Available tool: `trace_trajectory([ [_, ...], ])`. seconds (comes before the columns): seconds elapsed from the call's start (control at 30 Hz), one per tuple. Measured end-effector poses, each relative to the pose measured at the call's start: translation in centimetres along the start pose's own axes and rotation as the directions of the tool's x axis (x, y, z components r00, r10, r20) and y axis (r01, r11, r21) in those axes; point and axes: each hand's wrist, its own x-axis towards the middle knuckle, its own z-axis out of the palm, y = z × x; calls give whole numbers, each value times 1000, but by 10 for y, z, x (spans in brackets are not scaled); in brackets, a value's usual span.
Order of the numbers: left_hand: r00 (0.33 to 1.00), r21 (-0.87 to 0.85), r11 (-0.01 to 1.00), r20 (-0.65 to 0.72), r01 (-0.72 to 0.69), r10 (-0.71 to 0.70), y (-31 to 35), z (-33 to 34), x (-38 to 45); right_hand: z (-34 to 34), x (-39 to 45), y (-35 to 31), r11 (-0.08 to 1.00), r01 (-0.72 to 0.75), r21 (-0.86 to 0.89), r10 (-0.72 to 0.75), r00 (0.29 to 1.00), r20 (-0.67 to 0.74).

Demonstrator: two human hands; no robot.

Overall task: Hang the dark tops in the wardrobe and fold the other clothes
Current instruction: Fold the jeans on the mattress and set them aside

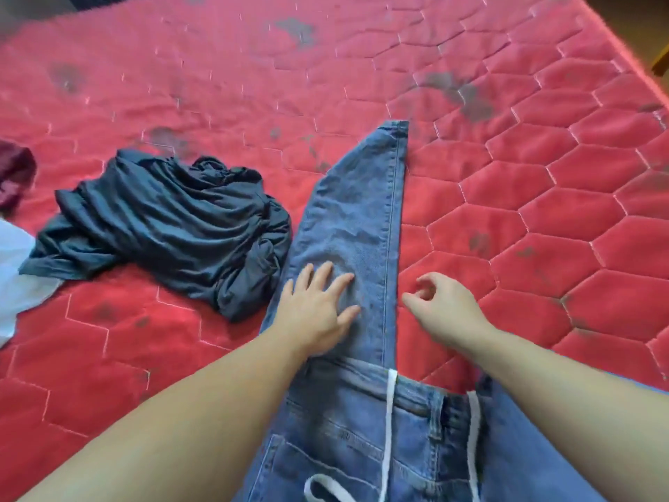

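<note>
1. Two bare hands were over a red quilted mattress (543, 175), which carried dark stains in several places.
2. A pair of blue jeans (362, 219) lay flat on the mattress, legs stacked one on the other and pointing away from the person, hem at the far end, waistband at the near edge of the view.
3. A white drawstring (388, 429) ran across the waistband area of the jeans, with a loop visible at the bottom of the view.
4. The left hand (318, 313) rested flat on the jeans at about thigh level, fingers straight and spread, palm down, gripping nothing.
5. The right hand (441, 306) was just beside the right edge of the jeans, above the bare mattress. Its fingers were loosely curled, thumb and forefinger close together. It held nothing that could be seen; whether it touched the mattress could not be told.
6. A crumpled dark top (163, 226) lay in a heap on the mattress to the left of the jeans, its right edge touching or very nearly touching the denim.
7. A maroon garment (14, 175) and a white cloth (14, 277) were at the far left edge of the view, only partly visible.
</note>
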Motion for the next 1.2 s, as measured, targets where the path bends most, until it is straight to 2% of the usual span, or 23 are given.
trace_trajectory([
  [0.1, 995, 31, 999, -102, 24, -21, -18, -1, 33, 8, 52, -29, 976, -35, 216, 38, 999, -11],
  [0.2, 978, 23, 1000, -207, 20, -14, -27, 8, 38, 6, 101, -62, 925, -72, 373, 110, 990, -83],
  [0.33, 940, 22, 999, -340, -23, 29, -29, 22, 39, -14, 166, -103, 761, -177, 624, 262, 964, -46],
  [0.43, 922, 47, 998, -384, -38, 53, -31, 26, 40, -27, 202, -130, 597, -179, 782, 286, 958, 2],
  [0.47, 920, 48, 998, -389, -38, 54, -32, 26, 40, -30, 210, -137, 584, -168, 794, 291, 957, -12],
  [0.53, 923, 46, 998, -382, -36, 51, -31, 26, 40, -31, 220, -149, 637, -142, 757, 265, 963, -42],
  [0.6, 931, 37, 999, -362, -32, 43, -31, 24, 40, -34, 216, -160, 716, -64, 695, 166, 983, -81],
  [0.67, 946, 13, 1000, -324, -27, 30, -29, 20, 39, -39, 198, -166, 782, 74, 619, 14, 990, -137],
  [0.73, 974, -2, 1000, -227, -11, 10, -28, 14, 38, -45, 164, -163, 801, 245, 546, -178, 969, -174],
  [0.8, 996, -29, 999, -91, -17, 14, -32, -1, 39, -51, 112, -147, 800, 464, 381, -435, 885, -164],
  [0.87, 1000, -111, 994, -14, 15, -17, -38, -26, 38, -57, 57, -119, 745, 648, 159, -648, 759, -56],
  [0.97, 993, -176, 978, -24, 114, -120, -49, -58, 14, -60, -10, -74, 621, 776, -110, -771, 630, 93],
  [1.03, 977, -406, 893, -3, 193, -212, -50, -65, -18, -52, -46, -52, 543, 807, -234, -788, 585, 192],
  [1.07, 970, -582, 781, 63, 228, -236, -46, -66, -35, -45, -64, -43, 515, 814, -268, -792, 572, 214],
  [1.13, 941, -843, 427, 246, 327, -234, -33, -60, -67, -30, -99, -28, 520, 797, -306, -788, 587, 188],
  [1.17, 909, -873, 271, 355, 405, -217, -27, -55, -83, -22, -116, -22, 553, 773, -310, -775, 614, 149],
  [1.2, 880, -868, 172, 437, 467, -184, -22, -48, -100, -13, -132, -18, 598, 742, -302, -752, 650, 107],
])
